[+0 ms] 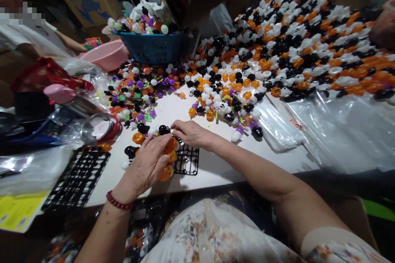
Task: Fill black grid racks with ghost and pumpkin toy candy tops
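A black plastic grid (189, 159) lies on the white table near its front edge. Orange, black and white figures stand at the grid's left part, among them an orange one (166, 173) and a black one (131, 151). Over these figures rests my left hand (151, 160), wearing a dark red bead bracelet, its fingers stretched out and apart. My right hand (193, 133) is at the grid's back edge, its thumb and forefinger curled close to a black figure (164, 130). Whatever lies between those fingertips is too small to make out.
Loose figures (225, 90) spread behind the grid, rising to a large heap (296, 41) at the back right. A blue basket (151, 47) and pink basin (106, 55) stand back left. Clear bags (342, 131) lie right, stacked black grids (77, 176) left. A person (27, 33) is back left.
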The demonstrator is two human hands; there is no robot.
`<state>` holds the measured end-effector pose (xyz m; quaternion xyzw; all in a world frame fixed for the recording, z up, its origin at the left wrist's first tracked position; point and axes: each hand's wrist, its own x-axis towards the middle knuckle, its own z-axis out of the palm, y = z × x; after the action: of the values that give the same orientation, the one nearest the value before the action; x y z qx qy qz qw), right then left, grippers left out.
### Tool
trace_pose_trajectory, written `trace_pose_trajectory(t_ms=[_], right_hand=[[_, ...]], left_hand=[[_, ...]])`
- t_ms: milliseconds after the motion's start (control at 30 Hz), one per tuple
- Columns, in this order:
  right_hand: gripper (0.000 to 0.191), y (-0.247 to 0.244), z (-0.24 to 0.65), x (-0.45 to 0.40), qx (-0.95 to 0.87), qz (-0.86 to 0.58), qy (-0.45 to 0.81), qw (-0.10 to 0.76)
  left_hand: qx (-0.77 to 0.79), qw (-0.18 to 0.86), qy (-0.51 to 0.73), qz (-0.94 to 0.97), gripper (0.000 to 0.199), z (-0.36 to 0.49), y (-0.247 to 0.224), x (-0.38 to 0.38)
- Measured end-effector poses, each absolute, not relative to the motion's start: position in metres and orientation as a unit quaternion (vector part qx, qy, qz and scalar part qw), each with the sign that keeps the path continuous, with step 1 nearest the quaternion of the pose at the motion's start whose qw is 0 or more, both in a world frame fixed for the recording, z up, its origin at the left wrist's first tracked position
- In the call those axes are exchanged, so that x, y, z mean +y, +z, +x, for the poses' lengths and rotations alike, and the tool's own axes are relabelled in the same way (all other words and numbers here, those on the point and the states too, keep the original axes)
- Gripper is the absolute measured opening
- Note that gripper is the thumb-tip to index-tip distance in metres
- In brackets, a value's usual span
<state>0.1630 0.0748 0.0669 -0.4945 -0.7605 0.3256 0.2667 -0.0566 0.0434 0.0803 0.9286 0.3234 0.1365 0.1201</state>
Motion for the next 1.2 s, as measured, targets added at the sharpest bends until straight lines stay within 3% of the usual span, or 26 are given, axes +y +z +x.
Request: trace_pose_trajectory(t_ms=[400, 533, 667, 767, 933, 1033, 1200], right_hand=[[0.022, 0.042, 0.147, 0.066, -0.748, -0.470, 0.316, 0.347], [0.017, 0.042, 0.205, 0.058, -0.710, -0.561, 0.196, 0.379], [0.022, 0.033, 0.281, 0.055, -0.618, -0.749, 0.013, 0.240], [0.023, 0.024, 0.312, 0.058, -0.590, -0.796, -0.043, 0.132], [0.023, 0.012, 0.316, 0.074, -0.632, -0.769, -0.045, 0.089], [0.021, 0.011, 0.311, 0.082, -0.634, -0.762, -0.049, 0.121], [0.022, 0.031, 0.288, 0.069, -0.609, -0.728, 0.030, 0.315]], left_hand=[[0.320, 0.019, 0.118, 0.940, 0.056, -0.058, 0.070, 0.058], [0.325, -0.002, 0.122, 0.938, 0.052, -0.059, 0.067, 0.058], [0.332, 0.001, 0.121, 0.936, 0.050, -0.058, 0.068, 0.056], [0.334, 0.004, 0.123, 0.935, 0.050, -0.057, 0.069, 0.055], [0.357, 0.017, 0.116, 0.927, 0.052, -0.050, 0.083, 0.050], [0.345, 0.016, 0.096, 0.934, 0.050, -0.042, 0.096, 0.047], [0.326, 0.030, 0.061, 0.943, 0.047, -0.033, 0.102, 0.047]])
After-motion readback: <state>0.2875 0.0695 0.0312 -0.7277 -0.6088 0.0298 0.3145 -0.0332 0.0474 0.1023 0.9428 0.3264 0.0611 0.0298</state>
